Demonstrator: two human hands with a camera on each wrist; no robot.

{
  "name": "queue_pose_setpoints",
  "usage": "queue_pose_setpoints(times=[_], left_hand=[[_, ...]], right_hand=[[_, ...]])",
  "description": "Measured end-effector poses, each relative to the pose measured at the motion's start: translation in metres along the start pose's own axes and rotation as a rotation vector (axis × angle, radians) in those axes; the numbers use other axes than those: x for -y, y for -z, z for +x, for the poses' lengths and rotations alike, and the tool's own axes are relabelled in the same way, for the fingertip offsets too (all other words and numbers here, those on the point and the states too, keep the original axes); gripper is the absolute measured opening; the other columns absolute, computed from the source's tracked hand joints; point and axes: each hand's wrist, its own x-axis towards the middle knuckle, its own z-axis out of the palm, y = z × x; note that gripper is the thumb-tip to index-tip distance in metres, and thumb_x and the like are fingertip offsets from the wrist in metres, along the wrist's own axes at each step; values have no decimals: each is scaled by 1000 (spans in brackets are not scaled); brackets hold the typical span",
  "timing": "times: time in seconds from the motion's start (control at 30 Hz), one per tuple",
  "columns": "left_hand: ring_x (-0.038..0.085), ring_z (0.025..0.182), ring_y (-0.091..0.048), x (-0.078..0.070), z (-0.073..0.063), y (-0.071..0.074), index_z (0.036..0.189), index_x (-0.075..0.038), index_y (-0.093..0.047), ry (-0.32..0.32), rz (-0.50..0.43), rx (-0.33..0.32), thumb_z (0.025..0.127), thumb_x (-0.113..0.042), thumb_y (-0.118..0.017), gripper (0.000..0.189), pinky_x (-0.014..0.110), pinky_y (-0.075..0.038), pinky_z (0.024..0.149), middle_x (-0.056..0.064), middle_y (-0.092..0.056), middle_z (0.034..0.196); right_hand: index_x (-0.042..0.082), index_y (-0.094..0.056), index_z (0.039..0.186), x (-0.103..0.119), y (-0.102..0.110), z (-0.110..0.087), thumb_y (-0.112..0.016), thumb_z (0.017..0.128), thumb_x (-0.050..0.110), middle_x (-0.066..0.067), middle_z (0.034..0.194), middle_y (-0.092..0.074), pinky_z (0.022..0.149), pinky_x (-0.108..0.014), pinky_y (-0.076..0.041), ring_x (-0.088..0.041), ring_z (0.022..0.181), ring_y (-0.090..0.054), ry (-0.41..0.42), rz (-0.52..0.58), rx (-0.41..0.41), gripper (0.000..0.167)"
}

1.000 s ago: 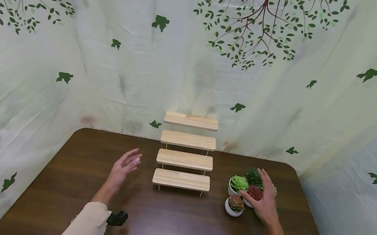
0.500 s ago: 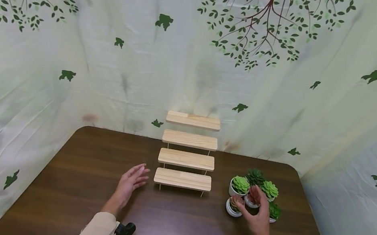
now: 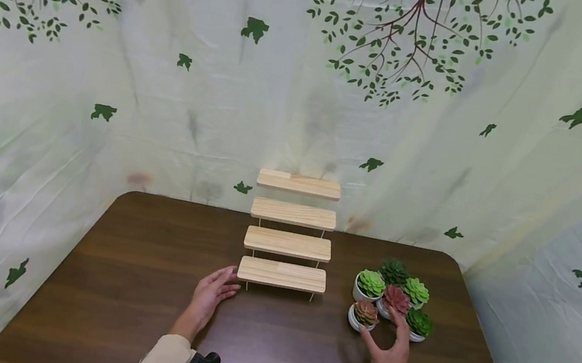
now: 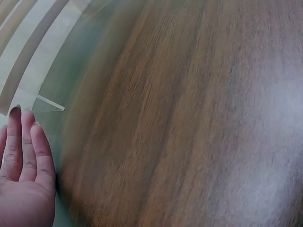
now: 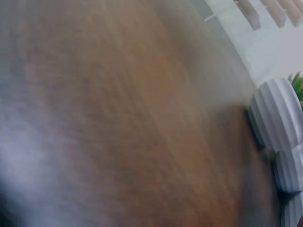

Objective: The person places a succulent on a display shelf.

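My left hand (image 3: 209, 298), fingers extended, has its fingertips right at the left end of the lowest board of a stepped wooden shelf (image 3: 282, 275). In the left wrist view the palm and straight fingers (image 4: 41, 153) show beside a clear shelf leg (image 4: 51, 102). My right hand (image 3: 388, 360) reaches in at the front of several small potted succulents, thumb and fingers spread apart. Its thumb is near the brownish-red succulent (image 3: 365, 313) in a white pot; its fingertips overlap the dark red succulent (image 3: 396, 298). A ribbed white pot (image 5: 274, 113) shows in the right wrist view.
Behind the red plants stand a bright green succulent (image 3: 370, 282), a dark green one (image 3: 394, 271) and a light green one (image 3: 416, 291). Another green succulent (image 3: 419, 322) sits to the right. The brown table (image 3: 156, 249) meets a leaf-printed cloth backdrop (image 3: 301, 114).
My left hand has moved right to the shelf's lowest board. The right hand has come down and back from over the succulents to their front edge, uncovering the plants behind.
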Motion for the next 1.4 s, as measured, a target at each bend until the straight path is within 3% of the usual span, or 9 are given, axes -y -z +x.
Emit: queue_pose_setpoints(times=[0.33, 0.43, 0.67, 0.87, 1.13, 1.4], left_hand=[[14, 81, -66, 4, 3, -2, 130, 17, -45, 14, -73, 6, 101, -16, -52, 45, 25, -55, 75, 10, -66, 100], [14, 81, -66, 4, 3, -1, 129, 17, -47, 18, -78, 9, 101, -15, -52, 43, 25, -55, 75, 9, -67, 98], [16, 79, -67, 6, 7, 1, 122, 12, -56, 55, -113, 0, 99, -13, -54, 34, 26, -57, 75, 6, -66, 92], [16, 75, -67, 5, 10, 0, 119, 12, -58, 87, -87, -15, 97, -11, -57, 31, 27, -57, 72, 5, -66, 87], [13, 71, -66, 4, 10, -3, 120, 14, -57, 78, 19, -29, 95, -10, -62, 35, 24, -56, 66, 3, -69, 84], [15, 78, -68, 5, 11, 1, 113, 11, -61, 101, -46, 34, 96, -6, -58, 24, 28, -57, 76, 9, -70, 87]], right_hand=[[-10, -51, 127, -12, -5, -8, -81, 67, -9, -29, 117, -54, 80, -35, -42, -35, 100, -49, -142, -1, 24, 67], [-8, -52, 128, -26, -7, -10, -82, 67, -8, -25, 119, -56, 81, -29, -43, -26, 101, -52, -163, 11, 30, 68], [-12, -49, 129, -24, -9, -8, -80, 69, -9, -29, 123, -55, 80, -21, -47, -16, 101, -55, -214, 53, 62, 67], [-6, -52, 129, -52, -12, -6, -82, 70, -5, -23, 124, -58, 79, -13, -45, 4, 96, -52, -281, 12, 94, 67], [-2, -56, 126, -64, -12, -4, -85, 73, 12, -19, 110, -63, 75, -15, -45, -15, 89, -58, -316, -136, 189, 62], [4, -55, 129, -62, -11, 2, -85, 72, 16, -17, 107, -65, 71, -19, -47, -15, 86, -57, -352, -160, 230, 66]])
